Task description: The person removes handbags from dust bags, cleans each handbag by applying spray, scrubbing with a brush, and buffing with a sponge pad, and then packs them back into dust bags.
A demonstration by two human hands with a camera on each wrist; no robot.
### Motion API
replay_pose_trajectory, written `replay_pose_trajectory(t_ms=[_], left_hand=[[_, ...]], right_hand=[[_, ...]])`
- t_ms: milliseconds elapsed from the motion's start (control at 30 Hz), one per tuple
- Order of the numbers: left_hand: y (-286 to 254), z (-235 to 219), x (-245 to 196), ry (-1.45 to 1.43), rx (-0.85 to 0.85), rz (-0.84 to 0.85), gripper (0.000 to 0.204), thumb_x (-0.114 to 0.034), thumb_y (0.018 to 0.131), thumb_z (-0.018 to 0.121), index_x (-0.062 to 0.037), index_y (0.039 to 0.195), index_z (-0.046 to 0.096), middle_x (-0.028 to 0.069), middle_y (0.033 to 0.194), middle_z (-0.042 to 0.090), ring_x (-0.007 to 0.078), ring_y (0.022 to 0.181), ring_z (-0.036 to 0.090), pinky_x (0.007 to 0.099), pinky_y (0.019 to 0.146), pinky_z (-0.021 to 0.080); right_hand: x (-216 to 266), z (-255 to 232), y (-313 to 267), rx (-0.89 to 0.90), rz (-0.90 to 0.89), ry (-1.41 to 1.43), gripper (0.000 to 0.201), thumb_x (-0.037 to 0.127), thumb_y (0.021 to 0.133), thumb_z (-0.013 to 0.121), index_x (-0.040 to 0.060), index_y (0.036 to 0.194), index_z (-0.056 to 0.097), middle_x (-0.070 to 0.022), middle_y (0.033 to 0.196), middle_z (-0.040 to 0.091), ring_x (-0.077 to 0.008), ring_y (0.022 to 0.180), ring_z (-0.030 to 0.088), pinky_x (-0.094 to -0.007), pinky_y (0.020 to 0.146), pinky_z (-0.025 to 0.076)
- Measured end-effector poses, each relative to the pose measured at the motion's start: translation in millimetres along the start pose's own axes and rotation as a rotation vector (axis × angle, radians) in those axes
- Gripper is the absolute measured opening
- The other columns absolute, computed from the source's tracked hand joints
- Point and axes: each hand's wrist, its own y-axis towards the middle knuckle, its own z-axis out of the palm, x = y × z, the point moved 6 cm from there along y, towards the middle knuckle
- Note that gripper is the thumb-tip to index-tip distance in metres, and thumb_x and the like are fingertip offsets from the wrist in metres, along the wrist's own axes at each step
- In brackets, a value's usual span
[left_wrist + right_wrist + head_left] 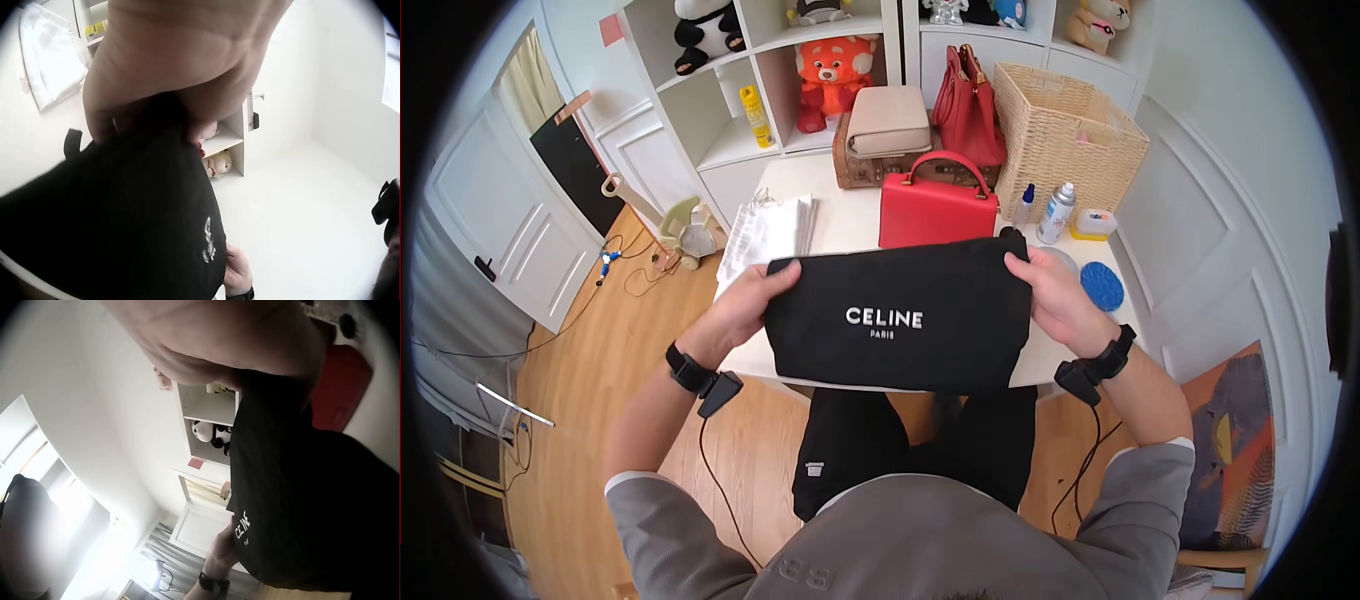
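Observation:
A black cloth dust bag (950, 345) with white "CELINE PARIS" lettering is held up over the front of the table, spread flat. My left hand (745, 302) grips its upper left corner, thumb on the front and fingers hidden behind. At the upper right corner, my right hand (1062, 300) pinches the cloth in the same way. In the left wrist view, the dark cloth (125, 212) hangs from the left hand. Just behind the bag stands a red handbag (935, 215) with a top handle, its lower part covered by the cloth.
White folded cloth (770, 235) lies at the table's left. A beige bag (888, 120) sits on a brown case (855, 170) behind. To the right are a wicker basket (1050, 140), a spray can (1056, 213), a small bottle (1023, 207) and a blue round pad (1101, 287).

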Motion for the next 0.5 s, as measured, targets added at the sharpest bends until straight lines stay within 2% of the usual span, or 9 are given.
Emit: replay_pose_trajectory(t_ms=[67,133,167,233,333,400,433,467,500], left_hand=[[-2.3,3.9,-13.9,-0.089,-0.107,0.039,0.05,-0.044,0.113,0.052,0.0014,0.127,0.069,0.0091,0.122,0.076,0.018,0.105,0.073,0.0334,0.098,0.057],[-3.8,11.0,-23.3,-0.126,-0.129,0.085,0.051,-0.044,0.114,0.051,0.0008,0.127,0.07,0.0085,0.121,0.076,0.0177,0.106,0.073,0.0325,0.098,0.055],[-2.9,11.4,-28.1,-0.168,-0.148,0.129,0.051,-0.045,0.114,0.05,0.0003,0.126,0.07,0.0079,0.12,0.077,0.0174,0.106,0.073,0.0317,0.099,0.054],[5.8,4.7,-26.1,-0.172,-0.177,0.141,0.047,-0.042,0.114,0.052,-0.0001,0.119,0.073,0.0081,0.115,0.078,0.0159,0.105,0.072,0.0311,0.098,0.054],[14.9,-12.8,-25.8,0.003,-0.234,0.222,0.037,-0.035,0.111,0.062,-0.0008,0.105,0.074,0.0069,0.103,0.077,0.0118,0.09,0.069,0.0298,0.085,0.053],[22.9,-28.1,-24.3,0.094,-0.257,0.176,0.034,-0.033,0.109,0.065,-0.0006,0.108,0.072,0.0057,0.099,0.076,0.0113,0.087,0.068,0.0297,0.084,0.053],[21.2,-26.8,-27.1,0.188,-0.281,0.135,0.032,-0.032,0.107,0.068,-0.0003,0.111,0.071,0.0045,0.096,0.075,0.0108,0.084,0.067,0.0297,0.082,0.052],[19.6,-23.5,-28.1,0.104,-0.366,0.177,0.032,-0.024,0.104,0.073,0.0015,0.121,0.065,0.0048,0.098,0.073,0.0115,0.087,0.067,0.0292,0.079,0.052],[16.6,-18.3,-30.1,0.105,-0.365,0.173,0.032,-0.024,0.104,0.073,0.0015,0.121,0.065,0.0048,0.098,0.073,0.0115,0.087,0.067,0.0292,0.079,0.052]], right_hand=[[8.3,3.2,-2.3,-0.047,0.014,-0.075,0.03,0.015,0.111,0.057,0.001,0.137,0.06,-0.0072,0.126,0.072,-0.016,0.115,0.07,-0.0339,0.1,0.056],[8.9,1.2,-4.0,-0.095,0.021,-0.149,0.033,0.014,0.11,0.059,0.001,0.14,0.058,-0.007,0.126,0.072,-0.0155,0.115,0.07,-0.0343,0.099,0.057],[9.7,3.9,-4.5,-0.038,-0.015,-0.163,0.036,0.012,0.108,0.061,0.001,0.142,0.057,-0.0067,0.127,0.071,-0.0154,0.115,0.069,-0.0349,0.097,0.057],[10.5,3.2,-6.5,0.017,-0.05,-0.178,0.04,0.009,0.106,0.063,0.0011,0.144,0.055,-0.0063,0.127,0.071,-0.0153,0.115,0.069,-0.0355,0.095,0.058],[7.6,-9.7,-5.8,-0.079,-0.005,-0.167,0.05,0.006,0.103,0.066,0.0026,0.15,0.051,-0.0052,0.128,0.07,-0.0153,0.112,0.069,-0.0356,0.093,0.057],[11.8,-19.4,-5.8,-0.233,-0.045,-0.142,0.043,0.006,0.103,0.066,0.0028,0.145,0.058,-0.0042,0.123,0.071,-0.0146,0.108,0.069,-0.0347,0.092,0.056],[11.3,-23.6,-2.0,-0.234,-0.04,-0.142,0.043,0.006,0.103,0.066,0.0028,0.145,0.058,-0.0042,0.123,0.071,-0.0146,0.108,0.069,-0.0347,0.092,0.056],[10.8,-27.5,3.6,-0.183,-0.068,-0.139,0.038,0.006,0.104,0.065,0.002,0.141,0.062,-0.0053,0.121,0.072,-0.0144,0.106,0.069,-0.0346,0.092,0.056],[10.4,-29.0,6.7,-0.132,-0.096,-0.136,0.033,0.006,0.104,0.065,0.0011,0.137,0.066,-0.0065,0.118,0.073,-0.0142,0.104,0.069,-0.0346,0.093,0.056]])
